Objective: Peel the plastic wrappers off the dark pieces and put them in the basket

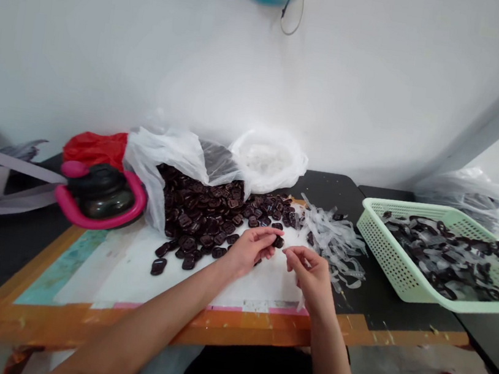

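Over the white work surface my left hand [250, 250] pinches a small dark brown plastic piece [278, 242] between thumb and fingers. Just to its right, my right hand [310, 275] is closed in a pinch, apart from the piece. A pale translucent strip [301, 299] shows below the right palm and seems to run up into its fingers. Behind and left of my hands lies a heap of similar glossy dark brown pieces [209, 212], spilling from a white plastic bag [168, 149]. Loose translucent strips [332, 239] lie in a pile beyond my right hand.
At right stands a light green basket [398, 271] holding dark pieces with translucent strips. A white bag-lined bowl [269, 162] sits by the wall. To the left are a pink-handled dark container [104, 197], a red bag [95, 147] and grey straps [12, 188]. Orange tape [252, 330] edges the table.
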Available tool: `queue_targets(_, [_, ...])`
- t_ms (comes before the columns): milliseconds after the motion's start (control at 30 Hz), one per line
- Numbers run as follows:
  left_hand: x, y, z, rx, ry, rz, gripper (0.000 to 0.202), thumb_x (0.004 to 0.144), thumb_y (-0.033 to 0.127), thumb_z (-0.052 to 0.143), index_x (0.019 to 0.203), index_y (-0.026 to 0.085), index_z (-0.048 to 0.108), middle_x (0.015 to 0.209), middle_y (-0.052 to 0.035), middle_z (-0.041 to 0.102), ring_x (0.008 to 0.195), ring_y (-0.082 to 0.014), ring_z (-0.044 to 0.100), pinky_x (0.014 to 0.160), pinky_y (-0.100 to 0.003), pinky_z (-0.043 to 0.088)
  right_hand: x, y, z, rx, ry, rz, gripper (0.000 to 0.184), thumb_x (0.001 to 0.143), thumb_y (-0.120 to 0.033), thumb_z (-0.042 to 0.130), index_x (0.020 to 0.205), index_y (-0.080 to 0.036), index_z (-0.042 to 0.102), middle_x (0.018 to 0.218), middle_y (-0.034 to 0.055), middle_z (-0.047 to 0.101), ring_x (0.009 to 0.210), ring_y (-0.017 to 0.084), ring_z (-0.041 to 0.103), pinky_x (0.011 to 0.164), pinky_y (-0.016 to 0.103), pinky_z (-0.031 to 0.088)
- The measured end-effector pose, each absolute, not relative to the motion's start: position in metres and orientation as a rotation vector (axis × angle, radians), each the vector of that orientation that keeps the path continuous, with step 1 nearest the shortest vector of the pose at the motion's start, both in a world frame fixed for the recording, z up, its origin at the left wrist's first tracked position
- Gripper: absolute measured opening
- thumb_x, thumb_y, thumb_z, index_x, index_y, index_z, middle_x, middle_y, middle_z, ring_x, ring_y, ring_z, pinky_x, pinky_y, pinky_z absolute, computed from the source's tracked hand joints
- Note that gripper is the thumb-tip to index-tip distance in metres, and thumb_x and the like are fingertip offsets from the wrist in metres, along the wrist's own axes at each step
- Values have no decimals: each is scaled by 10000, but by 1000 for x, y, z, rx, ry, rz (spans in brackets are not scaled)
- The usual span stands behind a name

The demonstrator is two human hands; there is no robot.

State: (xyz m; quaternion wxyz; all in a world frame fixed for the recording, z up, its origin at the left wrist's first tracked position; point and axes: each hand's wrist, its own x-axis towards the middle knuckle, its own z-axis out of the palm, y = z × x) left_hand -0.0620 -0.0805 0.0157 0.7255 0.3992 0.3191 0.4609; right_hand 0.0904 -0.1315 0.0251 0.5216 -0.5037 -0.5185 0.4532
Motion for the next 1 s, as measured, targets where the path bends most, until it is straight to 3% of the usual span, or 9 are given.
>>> queue_targets(333, [-62,-82,14,831,621,948,257,702,297,718,893,131,667,601,15,494,498,-47,417,478,-190,270,78,-133,37,-1242,-1372,889,245,796,-389,594,687,-172,628,587,9,558,561,137,500,472,213,364])
queue_targets(733, [-60,-82,14,986,708,1034,271,746,349,664,923,144,655,667,4,525,491,-44,381,464,-201,235,71,-131,30,-1288,-1512,736,211,828,-325,556,696,-178,629,642,19,623,594,148,536,551,231,376])
queue_targets(1000, [-61,-84,16,1208,833,1086,293,799,367,588,965,134,652,628,12,490,514,-72,400,480,-212,277,73,-126,26,-1314,-1570,692,208,843,-339,536,736,-188,632,604,6,577,564,139,487,497,226,328])
